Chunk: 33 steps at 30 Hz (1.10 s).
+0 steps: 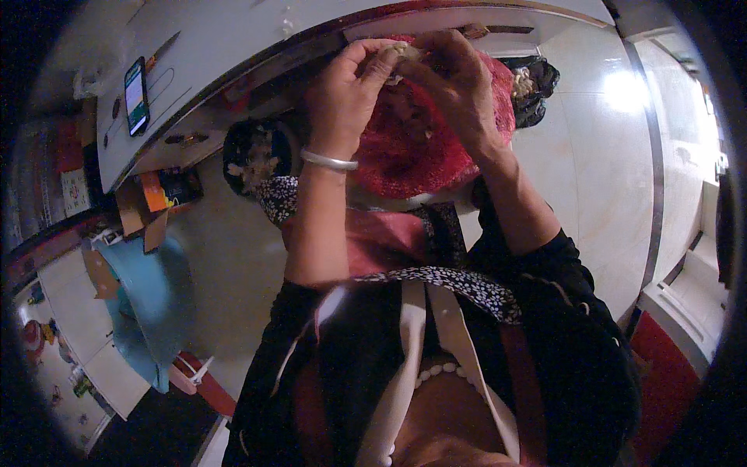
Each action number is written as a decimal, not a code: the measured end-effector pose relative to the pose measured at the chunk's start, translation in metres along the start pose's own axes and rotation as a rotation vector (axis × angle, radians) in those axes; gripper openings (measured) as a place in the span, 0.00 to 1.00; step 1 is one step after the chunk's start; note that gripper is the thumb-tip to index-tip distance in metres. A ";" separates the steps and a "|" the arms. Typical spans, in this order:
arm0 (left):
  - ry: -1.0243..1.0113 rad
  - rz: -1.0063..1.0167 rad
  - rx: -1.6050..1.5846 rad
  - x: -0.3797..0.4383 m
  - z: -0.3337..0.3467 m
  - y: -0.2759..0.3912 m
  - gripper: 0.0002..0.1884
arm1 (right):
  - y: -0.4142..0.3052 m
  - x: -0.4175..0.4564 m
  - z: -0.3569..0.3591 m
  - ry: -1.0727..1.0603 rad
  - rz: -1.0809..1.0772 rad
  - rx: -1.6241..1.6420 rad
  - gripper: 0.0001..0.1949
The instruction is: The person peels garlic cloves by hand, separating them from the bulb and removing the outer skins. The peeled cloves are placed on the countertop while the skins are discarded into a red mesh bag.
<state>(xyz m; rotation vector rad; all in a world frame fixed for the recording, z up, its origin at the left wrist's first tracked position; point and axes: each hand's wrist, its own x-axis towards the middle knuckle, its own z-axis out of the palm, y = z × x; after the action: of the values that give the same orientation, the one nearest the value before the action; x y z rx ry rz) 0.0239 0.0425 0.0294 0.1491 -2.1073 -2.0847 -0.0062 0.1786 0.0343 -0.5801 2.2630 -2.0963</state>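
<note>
My left hand point(353, 87), with a silver-coloured bangle at the wrist, pinches a small pale piece point(399, 49) between thumb and fingers. On its other side, the fingers of my right hand point(458, 82) grip the same piece; what it is cannot be told. Both hands are above a red mesh sack point(432, 169), which lies open before me with dark, unclear contents. Right of the sack is a black plastic bag point(534, 93) holding pale brownish pieces. Left of my left forearm sits a dark round container point(233, 146) with similar pale pieces.
A white table point(222, 35) curves across the top left, bearing a phone point(136, 96) with its screen lit. A knife-like tool point(510, 29) lies beyond my right hand. A cardboard box point(134, 204) and a light-blue plastic chair or tub point(152, 280) stand at left.
</note>
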 end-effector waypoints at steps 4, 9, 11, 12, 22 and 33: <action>0.023 0.074 0.068 0.004 0.005 -0.008 0.13 | 0.000 0.000 -0.003 0.007 -0.010 0.067 0.09; 0.010 -0.048 -0.075 0.000 0.011 -0.001 0.12 | -0.004 0.000 -0.011 -0.034 0.022 0.034 0.10; 0.030 -0.045 -0.111 -0.001 0.013 -0.002 0.12 | -0.003 0.000 -0.010 -0.024 -0.005 0.087 0.10; 0.040 -0.044 -0.134 -0.001 0.014 -0.003 0.12 | -0.002 0.000 -0.010 -0.020 -0.019 0.110 0.10; 0.099 -0.075 -0.284 0.000 0.015 0.006 0.11 | 0.005 0.003 -0.007 -0.100 0.056 0.339 0.09; 0.048 0.191 0.303 0.006 0.013 -0.005 0.15 | 0.002 0.001 -0.016 -0.066 0.038 0.040 0.09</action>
<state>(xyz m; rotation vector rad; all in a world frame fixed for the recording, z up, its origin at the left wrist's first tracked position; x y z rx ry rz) 0.0154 0.0537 0.0250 0.0343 -2.2958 -1.6341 -0.0119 0.1937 0.0344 -0.5905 2.1742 -2.0680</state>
